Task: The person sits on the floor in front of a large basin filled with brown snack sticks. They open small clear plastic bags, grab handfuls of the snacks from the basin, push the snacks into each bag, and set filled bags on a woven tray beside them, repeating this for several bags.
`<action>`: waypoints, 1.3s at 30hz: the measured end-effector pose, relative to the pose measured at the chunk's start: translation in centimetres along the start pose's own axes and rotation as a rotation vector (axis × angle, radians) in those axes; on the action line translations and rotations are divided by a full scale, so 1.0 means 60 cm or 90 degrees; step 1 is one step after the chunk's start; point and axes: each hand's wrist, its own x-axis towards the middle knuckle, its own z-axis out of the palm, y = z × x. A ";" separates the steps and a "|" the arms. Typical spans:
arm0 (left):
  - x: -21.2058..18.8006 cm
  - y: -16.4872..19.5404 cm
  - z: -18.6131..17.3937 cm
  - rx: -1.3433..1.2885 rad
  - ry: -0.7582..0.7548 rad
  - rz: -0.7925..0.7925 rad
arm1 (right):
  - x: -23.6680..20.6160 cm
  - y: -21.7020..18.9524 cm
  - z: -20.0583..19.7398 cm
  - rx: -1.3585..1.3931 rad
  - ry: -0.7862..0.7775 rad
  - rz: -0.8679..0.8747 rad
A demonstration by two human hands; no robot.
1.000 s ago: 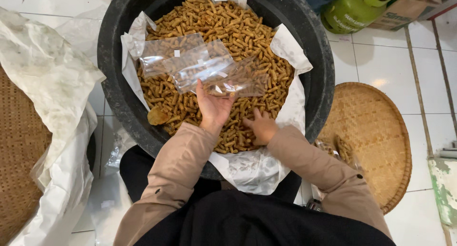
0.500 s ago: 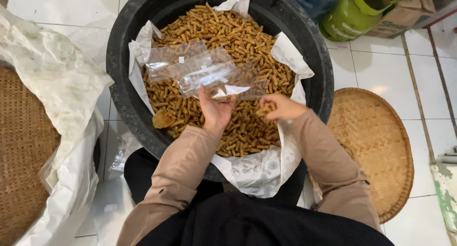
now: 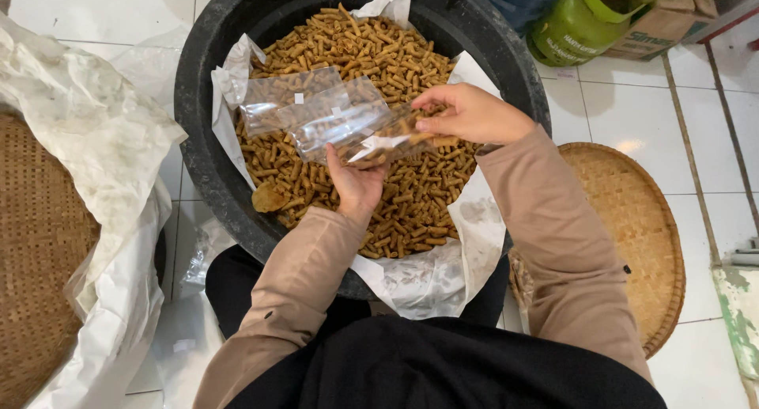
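A large black tub [image 3: 198, 132], lined with white paper [image 3: 427, 278], is full of small brown stick snacks [image 3: 395, 61]. Over the snacks my left hand [image 3: 356, 179] grips a stack of clear plastic bags [image 3: 316, 112] from below. My right hand [image 3: 466, 112] pinches the open mouth of the nearest bag, with a few snack sticks between its fingers at the bag's edge. Both arms wear tan sleeves.
A woven bamboo tray [image 3: 632, 219] lies on the white tiled floor to the right. Another woven tray [image 3: 39, 259], draped with crumpled white plastic [image 3: 95, 140], sits at the left. A green gas cylinder [image 3: 585, 21] and a cardboard box [image 3: 672, 21] stand at the back right.
My right hand rose from the snacks in the tub up to the mouth of the bag. My left hand kept hold of the bags.
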 end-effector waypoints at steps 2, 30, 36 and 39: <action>-0.003 0.001 0.004 0.003 0.051 0.003 | -0.010 0.001 -0.007 -0.066 0.036 -0.066; 0.022 0.037 -0.020 0.053 0.016 0.046 | -0.103 0.345 0.284 -0.766 -0.050 0.116; 0.029 0.036 -0.027 0.022 0.029 0.065 | -0.095 0.358 0.255 -0.688 -0.020 0.064; 0.029 0.036 -0.023 -0.005 0.017 0.096 | -0.098 0.315 0.205 -0.491 -0.022 0.071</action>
